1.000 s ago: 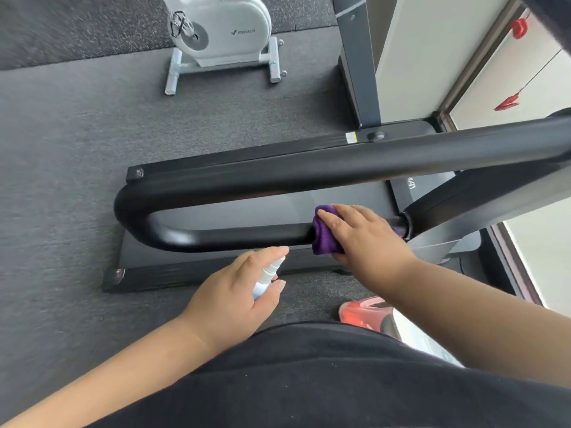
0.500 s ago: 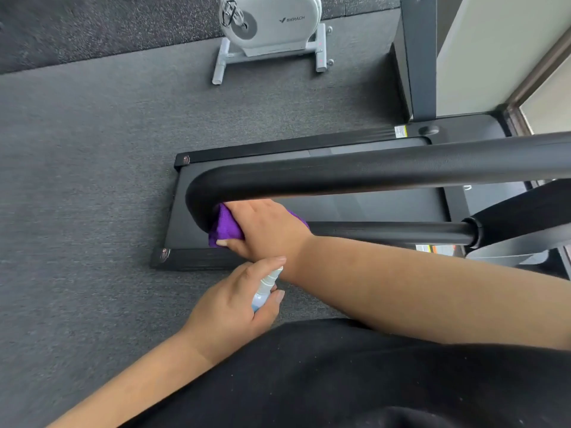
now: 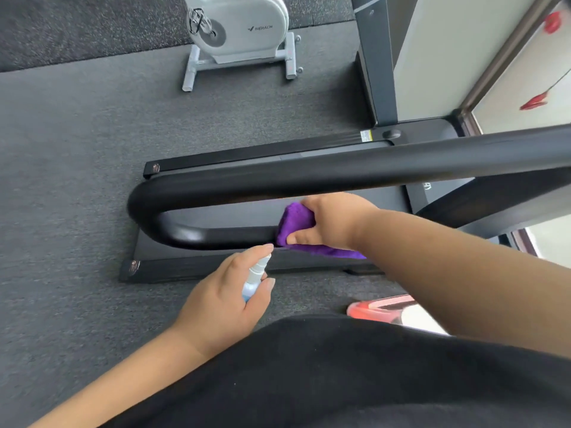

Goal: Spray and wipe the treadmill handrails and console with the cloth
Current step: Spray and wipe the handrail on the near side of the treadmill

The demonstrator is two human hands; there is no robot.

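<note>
A black U-shaped treadmill handrail runs across the middle, its bend at the left. My right hand grips a purple cloth wrapped round the lower bar of the handrail, roughly midway along it. My left hand holds a small spray bottle with a white nozzle and blue liquid, just below the rail, index finger resting on the nozzle top. The console is out of view.
The treadmill deck lies on grey floor mats below the rail. A white exercise bike stands at the top. A grey upright post rises at the upper right beside a window. A pink shoe shows near my body.
My right hand has slid the cloth from the rail's left bend back rightward along the lower bar. The left hand with the bottle has stayed put. The view shifted slightly.
</note>
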